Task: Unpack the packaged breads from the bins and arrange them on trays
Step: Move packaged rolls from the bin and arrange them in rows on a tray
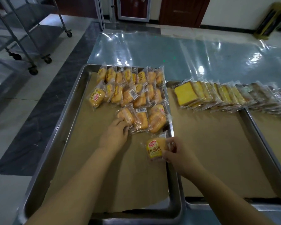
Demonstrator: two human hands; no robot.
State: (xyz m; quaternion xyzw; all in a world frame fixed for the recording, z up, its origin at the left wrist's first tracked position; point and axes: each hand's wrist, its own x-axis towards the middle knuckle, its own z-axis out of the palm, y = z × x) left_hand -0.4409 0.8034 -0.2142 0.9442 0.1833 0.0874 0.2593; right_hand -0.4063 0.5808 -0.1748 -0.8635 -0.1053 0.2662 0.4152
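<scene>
A steel tray [66, 120] lined with brown paper holds several small yellow packaged breads [133, 88] in rows at its far end. My left hand [115, 135] lies on the paper, fingertips touching the leftmost pack of the nearest row [125, 116]. My right hand [177, 153] grips one yellow packaged bread [155, 149] just above the tray's right side. A second lined tray [263, 148] to the right carries a leaning row of packaged sliced breads [217, 96].
A third tray's rim [266, 135] shows at the far right. The table [169, 51] is covered in shiny clear plastic. Wheeled metal racks [23, 38] stand on the floor at left. No bins are in view.
</scene>
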